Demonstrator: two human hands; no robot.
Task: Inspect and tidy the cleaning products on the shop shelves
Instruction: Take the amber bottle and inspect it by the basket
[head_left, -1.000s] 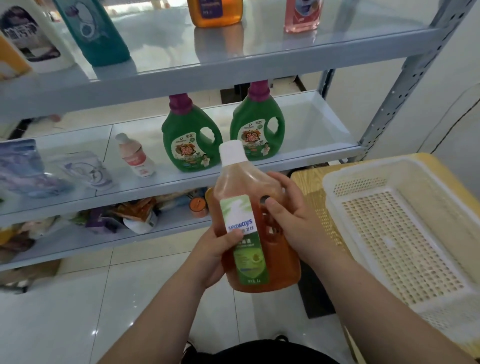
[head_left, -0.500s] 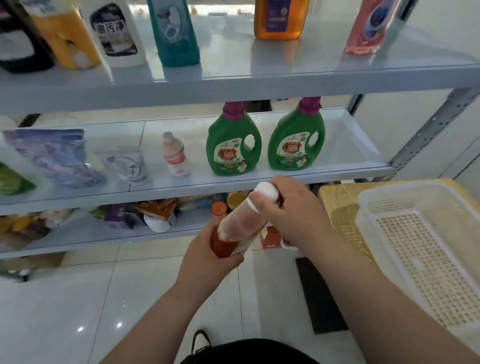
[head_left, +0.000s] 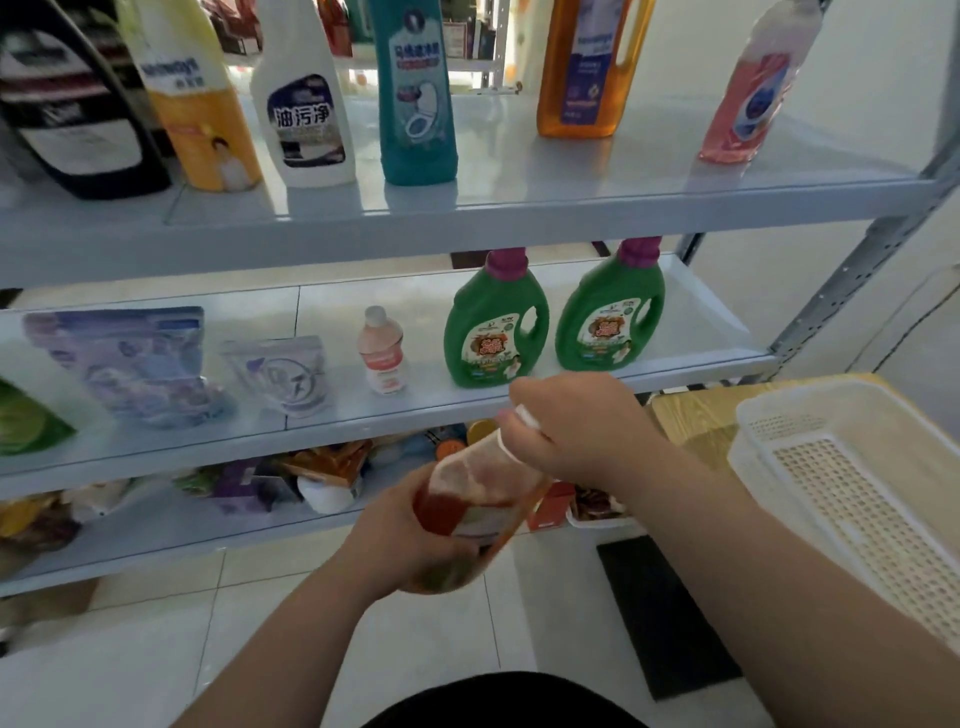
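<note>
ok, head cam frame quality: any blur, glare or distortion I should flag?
Head view: motion blur smears the held bottle and its label, gripped by the left hand and right hand; bright backlight glares off the top shelf, which mirrors the bottles; wide-angle distortion slants the shelf upright; the pouches near the left edge look soft.

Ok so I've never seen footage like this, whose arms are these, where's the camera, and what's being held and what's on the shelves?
No machine here: a person wears one camera on the head, so you look down at their own arms. The left hand grips the lower part of a tilted reddish-brown bottle; the right hand curls over its white cap. Behind are shop shelves: tall cleaner bottles on top, two green detergent jugs and pouches below. At right, a white plastic basket sits on a wooden table.
</note>
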